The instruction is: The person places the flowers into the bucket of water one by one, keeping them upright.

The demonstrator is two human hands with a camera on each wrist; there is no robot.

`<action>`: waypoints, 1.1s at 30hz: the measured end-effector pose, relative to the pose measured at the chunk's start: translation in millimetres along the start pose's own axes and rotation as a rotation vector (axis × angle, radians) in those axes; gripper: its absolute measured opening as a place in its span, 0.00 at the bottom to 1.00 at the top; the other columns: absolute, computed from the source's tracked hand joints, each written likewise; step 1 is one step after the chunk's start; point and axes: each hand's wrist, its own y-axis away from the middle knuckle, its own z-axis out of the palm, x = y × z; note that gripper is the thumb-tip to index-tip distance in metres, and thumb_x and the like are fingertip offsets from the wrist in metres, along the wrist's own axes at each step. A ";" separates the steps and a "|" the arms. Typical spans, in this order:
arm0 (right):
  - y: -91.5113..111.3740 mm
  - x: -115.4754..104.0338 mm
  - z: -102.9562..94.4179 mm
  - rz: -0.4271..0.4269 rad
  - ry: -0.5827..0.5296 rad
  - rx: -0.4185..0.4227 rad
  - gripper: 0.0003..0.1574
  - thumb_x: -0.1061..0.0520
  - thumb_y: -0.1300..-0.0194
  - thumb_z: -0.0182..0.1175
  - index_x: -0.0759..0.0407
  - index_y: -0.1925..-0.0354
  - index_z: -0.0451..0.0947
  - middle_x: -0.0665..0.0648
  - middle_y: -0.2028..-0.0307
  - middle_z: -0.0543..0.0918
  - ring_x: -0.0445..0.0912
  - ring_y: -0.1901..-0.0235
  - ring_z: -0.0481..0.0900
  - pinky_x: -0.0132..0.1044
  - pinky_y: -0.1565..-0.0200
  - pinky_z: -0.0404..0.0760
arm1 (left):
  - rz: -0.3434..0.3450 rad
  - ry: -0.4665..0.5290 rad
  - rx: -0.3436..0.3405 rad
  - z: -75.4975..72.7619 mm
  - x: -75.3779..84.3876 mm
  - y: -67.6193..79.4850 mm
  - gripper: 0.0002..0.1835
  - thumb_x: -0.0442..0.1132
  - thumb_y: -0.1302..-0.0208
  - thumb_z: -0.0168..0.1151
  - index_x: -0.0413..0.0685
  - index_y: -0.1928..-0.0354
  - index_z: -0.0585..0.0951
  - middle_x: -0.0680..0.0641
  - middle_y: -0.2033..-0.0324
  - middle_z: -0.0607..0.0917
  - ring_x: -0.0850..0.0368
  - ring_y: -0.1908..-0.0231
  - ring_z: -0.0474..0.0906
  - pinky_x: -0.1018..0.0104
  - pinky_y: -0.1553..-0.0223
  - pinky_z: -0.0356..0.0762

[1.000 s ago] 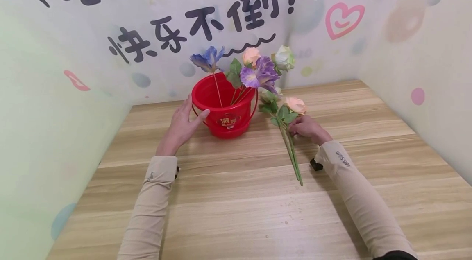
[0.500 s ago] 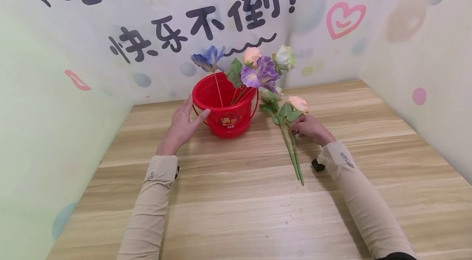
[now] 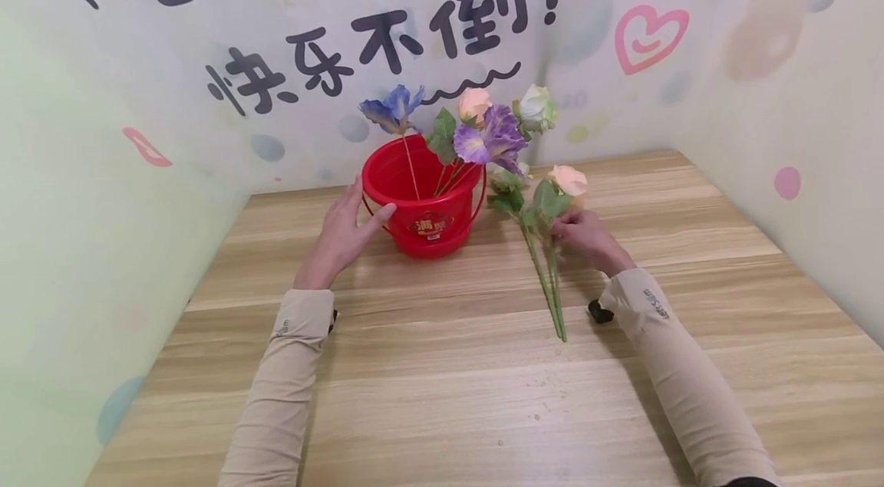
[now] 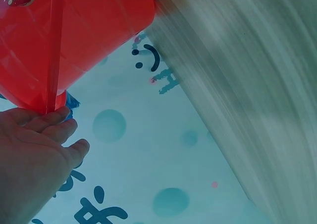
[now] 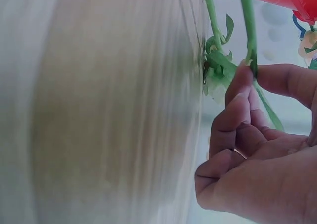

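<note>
Red bucket (image 3: 421, 212) showing 满 meets spread left fingers (image 4: 60, 131); right fingers (image 5: 287, 79) pinch a stem (image 5: 249, 26).

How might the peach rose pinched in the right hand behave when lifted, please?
The peach rose may swing top-heavily, its bloom being much broader than its slim stem. That stem looks straight, so it is probably fairly stiff.

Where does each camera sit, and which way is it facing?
Head: on the head, facing forward and down at the red bucket and table; left hand, right hand and both sleeves show.
Left wrist: on that wrist, facing the red bucket's side, table and wall; left hand shows.
Right wrist: on that wrist, facing the table and pinched green stem; right hand shows.
Shared: both wrist views catch the red bucket.
</note>
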 end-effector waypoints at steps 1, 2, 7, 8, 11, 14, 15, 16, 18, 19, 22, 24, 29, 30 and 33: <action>0.2 -0.2 -0.4 -0.005 0.005 0.013 0.15 0.64 0.27 0.53 0.78 0.52 0.75 0.58 0.62 0.80 0.40 0.67 0.77 0.30 0.66 0.80 | -0.002 -0.001 0.000 0.2 -0.2 -0.2 0.55 0.74 0.31 0.50 0.50 0.16 0.42 0.40 0.19 0.50 0.40 0.20 0.43 0.40 0.23 0.41; 0.6 -0.3 -1.0 -0.012 0.009 0.022 0.16 0.64 0.27 0.53 0.79 0.51 0.75 0.58 0.61 0.80 0.40 0.68 0.77 0.29 0.66 0.80 | -0.002 -0.001 -0.001 0.2 -0.3 -0.6 0.55 0.74 0.31 0.50 0.50 0.16 0.42 0.40 0.19 0.50 0.39 0.20 0.43 0.39 0.23 0.41; 1.9 -0.8 -5.8 -0.029 -0.013 0.051 0.15 0.63 0.25 0.52 0.77 0.52 0.75 0.57 0.62 0.81 0.41 0.65 0.77 0.30 0.65 0.79 | 0.004 0.001 0.000 0.0 0.1 -0.2 0.55 0.74 0.31 0.50 0.50 0.16 0.42 0.41 0.19 0.50 0.39 0.20 0.43 0.39 0.23 0.42; 2.0 -1.0 -6.4 -0.035 -0.026 0.060 0.14 0.63 0.25 0.52 0.76 0.53 0.75 0.55 0.63 0.81 0.40 0.65 0.76 0.30 0.64 0.78 | 0.007 0.001 0.000 0.0 0.3 -0.2 0.55 0.73 0.30 0.50 0.50 0.16 0.42 0.40 0.19 0.50 0.39 0.20 0.43 0.39 0.23 0.41; 2.2 -2.0 -8.2 -0.054 -0.058 0.095 0.09 0.63 0.24 0.53 0.71 0.57 0.76 0.51 0.64 0.81 0.39 0.63 0.75 0.31 0.59 0.77 | 0.010 0.003 0.003 0.2 0.2 -0.1 0.55 0.73 0.30 0.50 0.52 0.16 0.42 0.41 0.19 0.50 0.39 0.20 0.43 0.39 0.24 0.42; 3.3 -3.7 -9.4 -0.078 -0.079 0.139 0.07 0.64 0.24 0.54 0.68 0.59 0.76 0.48 0.65 0.80 0.37 0.64 0.75 0.32 0.57 0.77 | 0.009 0.011 0.007 0.4 0.9 0.6 0.54 0.73 0.31 0.51 0.54 0.16 0.42 0.41 0.19 0.51 0.39 0.20 0.43 0.38 0.24 0.42; 3.8 -4.3 -10.3 -0.082 -0.082 0.147 0.07 0.64 0.24 0.54 0.68 0.58 0.76 0.48 0.64 0.81 0.37 0.64 0.75 0.32 0.57 0.77 | 0.008 0.015 0.007 0.5 1.2 0.8 0.54 0.73 0.31 0.51 0.54 0.16 0.42 0.41 0.19 0.51 0.39 0.20 0.43 0.38 0.24 0.42; 4.5 -5.0 -11.2 -0.085 -0.084 0.156 0.07 0.64 0.24 0.54 0.69 0.58 0.76 0.47 0.65 0.81 0.37 0.64 0.75 0.32 0.56 0.77 | 0.007 0.018 0.008 0.5 1.5 1.1 0.54 0.73 0.31 0.52 0.55 0.16 0.43 0.42 0.19 0.51 0.40 0.20 0.43 0.38 0.24 0.42; 5.5 -5.8 -13.2 -0.090 -0.094 0.165 0.09 0.63 0.23 0.54 0.72 0.55 0.75 0.44 0.66 0.81 0.36 0.64 0.75 0.32 0.56 0.77 | 0.007 0.021 0.009 0.5 1.5 1.2 0.54 0.73 0.31 0.52 0.54 0.16 0.43 0.41 0.19 0.51 0.39 0.20 0.43 0.38 0.24 0.42; 5.9 -6.2 -14.0 -0.090 -0.098 0.169 0.11 0.63 0.23 0.53 0.73 0.53 0.75 0.43 0.67 0.80 0.35 0.64 0.75 0.32 0.56 0.77 | 0.008 0.021 0.010 0.6 1.4 1.2 0.54 0.73 0.31 0.51 0.53 0.16 0.43 0.41 0.19 0.51 0.39 0.20 0.43 0.39 0.23 0.42; 7.3 -7.6 -16.5 -0.089 -0.110 0.183 0.13 0.63 0.23 0.53 0.75 0.50 0.73 0.40 0.68 0.79 0.34 0.64 0.75 0.31 0.55 0.77 | 0.009 0.015 0.008 0.8 0.7 0.9 0.54 0.73 0.30 0.50 0.51 0.16 0.43 0.41 0.19 0.51 0.39 0.20 0.43 0.39 0.24 0.42; 8.1 -8.4 -18.2 -0.091 -0.121 0.195 0.14 0.63 0.24 0.54 0.75 0.50 0.73 0.39 0.69 0.79 0.33 0.65 0.76 0.30 0.56 0.77 | 0.011 0.010 0.006 0.8 0.6 0.7 0.54 0.73 0.30 0.50 0.49 0.16 0.42 0.40 0.19 0.50 0.39 0.20 0.43 0.39 0.23 0.42; 10.4 -9.7 -22.9 -0.113 -0.134 0.222 0.12 0.63 0.24 0.54 0.75 0.50 0.73 0.38 0.72 0.80 0.32 0.66 0.76 0.28 0.59 0.77 | 0.009 0.015 0.009 1.2 0.5 0.3 0.54 0.72 0.30 0.50 0.49 0.16 0.43 0.40 0.19 0.51 0.40 0.20 0.43 0.39 0.24 0.42; 10.9 -10.1 -23.7 -0.119 -0.133 0.227 0.12 0.63 0.24 0.54 0.75 0.51 0.72 0.38 0.72 0.80 0.32 0.67 0.76 0.27 0.59 0.77 | 0.010 0.018 0.010 1.3 0.5 0.3 0.54 0.72 0.29 0.51 0.49 0.16 0.43 0.40 0.19 0.51 0.39 0.20 0.43 0.39 0.24 0.42; 12.3 -11.1 -25.8 -0.141 -0.142 0.241 0.13 0.63 0.24 0.54 0.75 0.51 0.73 0.38 0.72 0.80 0.32 0.66 0.77 0.27 0.60 0.77 | 0.016 0.020 0.017 1.4 0.3 0.2 0.52 0.69 0.28 0.51 0.50 0.16 0.44 0.39 0.19 0.52 0.39 0.21 0.44 0.39 0.24 0.43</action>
